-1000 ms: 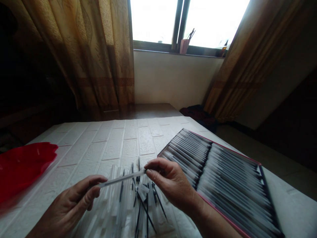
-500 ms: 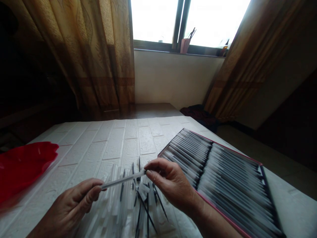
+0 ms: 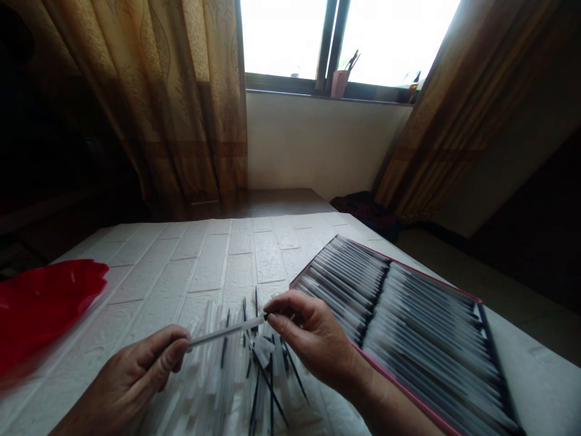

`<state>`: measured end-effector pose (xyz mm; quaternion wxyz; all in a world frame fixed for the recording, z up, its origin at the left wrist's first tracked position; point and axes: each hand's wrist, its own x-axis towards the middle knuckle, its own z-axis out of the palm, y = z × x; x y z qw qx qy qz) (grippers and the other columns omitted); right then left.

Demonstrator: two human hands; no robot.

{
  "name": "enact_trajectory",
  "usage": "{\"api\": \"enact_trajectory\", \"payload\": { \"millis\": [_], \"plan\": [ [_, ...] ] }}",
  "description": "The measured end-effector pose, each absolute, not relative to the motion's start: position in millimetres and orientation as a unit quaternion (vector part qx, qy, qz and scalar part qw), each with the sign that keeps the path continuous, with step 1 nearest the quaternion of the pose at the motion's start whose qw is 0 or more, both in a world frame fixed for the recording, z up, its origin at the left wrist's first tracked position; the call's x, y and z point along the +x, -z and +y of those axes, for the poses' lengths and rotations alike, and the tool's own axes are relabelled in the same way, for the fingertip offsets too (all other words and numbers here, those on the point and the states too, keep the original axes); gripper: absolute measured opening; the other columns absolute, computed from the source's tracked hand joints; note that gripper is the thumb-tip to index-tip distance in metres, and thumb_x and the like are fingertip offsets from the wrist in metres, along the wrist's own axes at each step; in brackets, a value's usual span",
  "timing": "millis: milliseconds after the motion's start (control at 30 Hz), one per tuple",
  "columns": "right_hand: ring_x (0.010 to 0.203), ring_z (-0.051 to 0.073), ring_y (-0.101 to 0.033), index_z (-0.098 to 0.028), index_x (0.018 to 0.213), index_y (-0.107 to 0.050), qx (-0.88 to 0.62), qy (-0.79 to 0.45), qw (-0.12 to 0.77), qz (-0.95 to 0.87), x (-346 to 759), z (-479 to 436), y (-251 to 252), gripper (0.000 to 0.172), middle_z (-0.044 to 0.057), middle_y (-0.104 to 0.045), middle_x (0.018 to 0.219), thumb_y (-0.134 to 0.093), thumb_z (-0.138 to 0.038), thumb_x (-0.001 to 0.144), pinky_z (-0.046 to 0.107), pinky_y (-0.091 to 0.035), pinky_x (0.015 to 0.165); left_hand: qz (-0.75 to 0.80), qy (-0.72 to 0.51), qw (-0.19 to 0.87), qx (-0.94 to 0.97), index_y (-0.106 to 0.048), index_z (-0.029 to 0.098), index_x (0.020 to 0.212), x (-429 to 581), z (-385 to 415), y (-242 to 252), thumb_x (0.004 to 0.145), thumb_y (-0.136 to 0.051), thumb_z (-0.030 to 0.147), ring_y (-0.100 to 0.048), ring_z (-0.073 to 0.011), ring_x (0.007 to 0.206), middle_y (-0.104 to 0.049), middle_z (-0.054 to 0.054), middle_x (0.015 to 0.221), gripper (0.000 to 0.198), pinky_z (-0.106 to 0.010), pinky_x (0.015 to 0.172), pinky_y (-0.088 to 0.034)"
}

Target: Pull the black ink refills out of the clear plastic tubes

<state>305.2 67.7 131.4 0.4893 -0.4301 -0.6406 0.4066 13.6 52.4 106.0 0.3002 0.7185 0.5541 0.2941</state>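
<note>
A thin translucent tube [image 3: 222, 333] slants up to the right between my two hands. Its lower left end is pinched by my left hand [image 3: 131, 375]. At the other end, my right hand [image 3: 313, 339] closes thumb and finger on a small dark tip. Beneath them lies a loose pile of clear sleeves [image 3: 209, 369] and several thin black sticks [image 3: 271, 387]. To the right, an open box with a pink edge [image 3: 431, 281] holds two rows of sleeved dark sticks, packed side by side; my right forearm passes over its near edge.
A red scalloped tray [image 3: 45, 309] sits on the left of the white brick-patterned table [image 3: 209, 260]. Past the table are a wall, brown curtains [image 3: 190, 109] and a window sill with a pink cup [image 3: 339, 83]. Dark cloth [image 3: 367, 212] lies beyond the table's far right edge.
The dark tip at my right fingers shows a little more clearly, slightly beyond the tube's end. Both hands are nearly where they were.
</note>
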Motion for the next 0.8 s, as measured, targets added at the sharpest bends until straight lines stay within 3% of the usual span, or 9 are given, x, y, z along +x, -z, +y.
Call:
{"api": "enact_trajectory", "payload": {
  "millis": [233,533,667,800],
  "plan": [
    [0.072,0.017,-0.065,-0.018,0.084,-0.075,-0.463,-0.331,0.459,-0.682,309,69,-135,0.015,0.004,-0.072,0.077,-0.060,-0.019,0.083,0.030,-0.049,0.068,0.574,-0.335,0.272,0.695,-0.067,0.029,0.084,5,57,-99,0.089,-0.053,0.069,-0.054,-0.0109,0.043,-0.055,0.008,0.054,0.043,-0.016,0.045,-0.047],
    [0.080,0.021,-0.068,-0.022,0.078,-0.076,-0.499,-0.177,0.229,-0.817,306,62,-132,0.016,0.005,-0.072,0.086,-0.065,-0.011,0.080,0.030,-0.045,0.070,0.600,-0.367,0.275,0.655,-0.069,0.028,0.084,22,52,-112,0.085,-0.056,0.074,-0.052,-0.0113,0.043,-0.053,0.007,0.053,0.047,-0.017,0.044,-0.044],
    [0.083,0.024,-0.068,-0.020,0.087,-0.078,-0.496,-0.185,0.245,-0.813,307,62,-136,0.012,0.007,-0.074,0.089,-0.067,-0.017,0.083,0.033,-0.047,0.074,0.599,-0.366,0.290,0.650,-0.070,0.029,0.081,23,51,-115,0.082,-0.058,0.076,-0.053,-0.0122,0.043,-0.054,0.006,0.052,0.049,-0.018,0.043,-0.045],
    [0.074,0.020,-0.066,-0.016,0.106,-0.077,-0.478,-0.288,0.362,-0.747,308,62,-141,0.025,0.007,-0.075,0.086,-0.064,-0.025,0.087,0.032,-0.049,0.070,0.587,-0.350,0.302,0.665,-0.071,0.029,0.084,21,51,-116,0.081,-0.058,0.076,-0.054,-0.0131,0.043,-0.052,0.006,0.051,0.049,-0.018,0.043,-0.045]
  ]
}}
